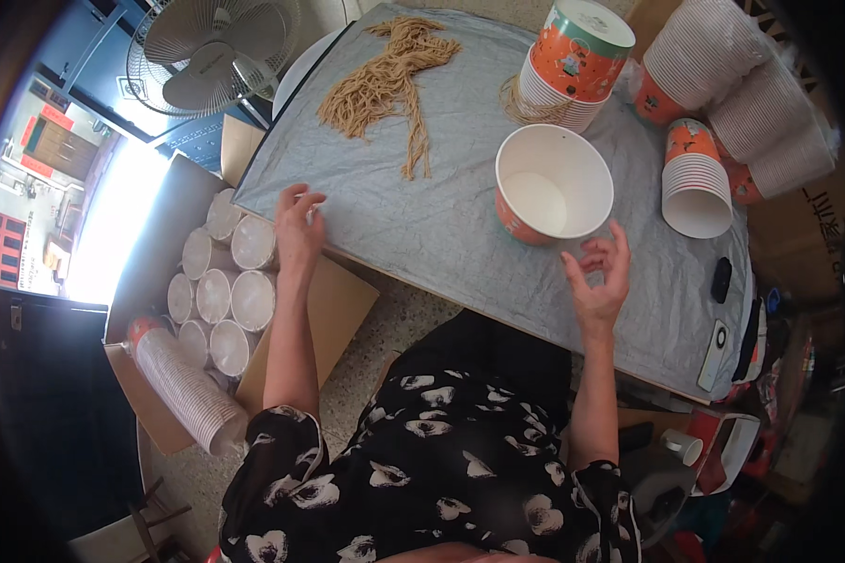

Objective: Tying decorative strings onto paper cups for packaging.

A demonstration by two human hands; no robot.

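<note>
A large paper bucket [552,192], white inside and orange outside, stands on the grey-covered table, tilted in my view so that its open mouth shows. Just by its near right side is my right hand [601,281], fingers spread and curved, with nothing visible in it. My left hand [299,225] hovers over the table's left edge, its fingers bent but apart, holding nothing that I can see. A heap of tan cords [390,80] lies at the far middle of the table. Behind the bucket rises a stack of similar paper buckets [577,61], with thin cord loops [535,105] at its left side.
At the right stand plastic-wrapped stacks of paper buckets [709,56] and a smaller nested stack [695,178]. A black object [721,280] and a white device [714,355] lie near the right edge. Left, a cardboard box [141,375] holds several wrapped stacks; a fan [211,56] stands beyond.
</note>
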